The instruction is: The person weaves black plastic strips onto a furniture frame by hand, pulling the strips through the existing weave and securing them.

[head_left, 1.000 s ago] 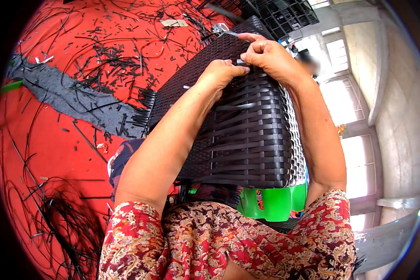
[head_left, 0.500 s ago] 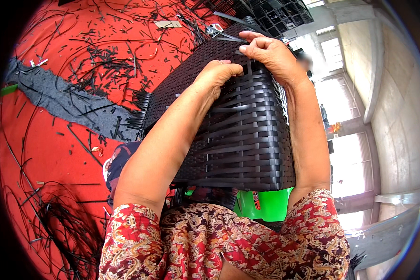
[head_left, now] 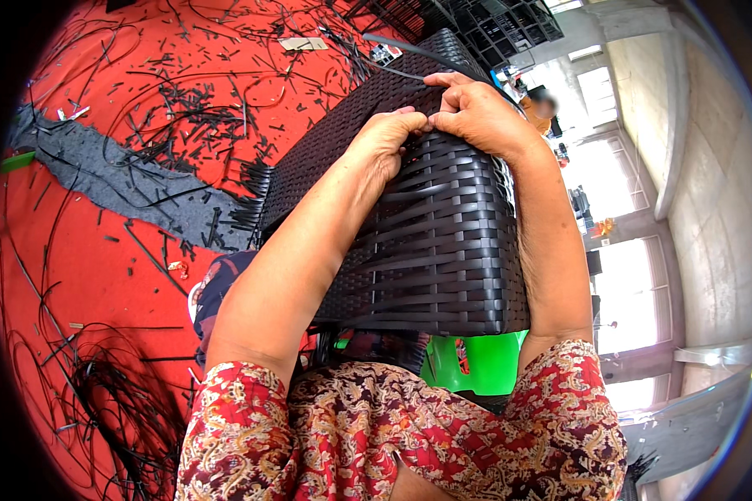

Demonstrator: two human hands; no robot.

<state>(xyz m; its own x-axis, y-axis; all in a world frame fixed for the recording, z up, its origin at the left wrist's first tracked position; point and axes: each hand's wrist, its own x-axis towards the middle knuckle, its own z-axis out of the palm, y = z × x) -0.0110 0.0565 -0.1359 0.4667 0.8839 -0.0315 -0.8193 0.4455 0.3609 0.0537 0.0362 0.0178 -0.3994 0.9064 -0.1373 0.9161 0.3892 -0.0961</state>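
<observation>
A dark brown, box-shaped wicker piece (head_left: 455, 242) of woven flat plastic strips lies in front of my body. At its far upper edge both hands meet, thumbs nearly touching. My left hand (head_left: 388, 142) is closed in a pinch against the weave; what its fingers hold is hidden. My right hand (head_left: 485, 117) is bent over the corner, thumb and fingers pinching a plastic strip (head_left: 397, 71) whose loose end trails away to the upper left. Another loose grey strip (head_left: 409, 50) sticks out past the right hand. Cut strip ends (head_left: 255, 179) fringe the left side of the weave.
Red floor covering (head_left: 100, 275) on the left is littered with black strip scraps, with a grey cloth (head_left: 134, 184) across it. A tangle of strips (head_left: 117, 401) lies lower left. Below the weave is a green plastic object (head_left: 485, 363). Black frames (head_left: 501, 33) and a person (head_left: 541, 108) are beyond.
My right hand has come down and nearer to the left hand, its thumb now at the woven edge. The loose strips have shifted. The left hand has barely moved.
</observation>
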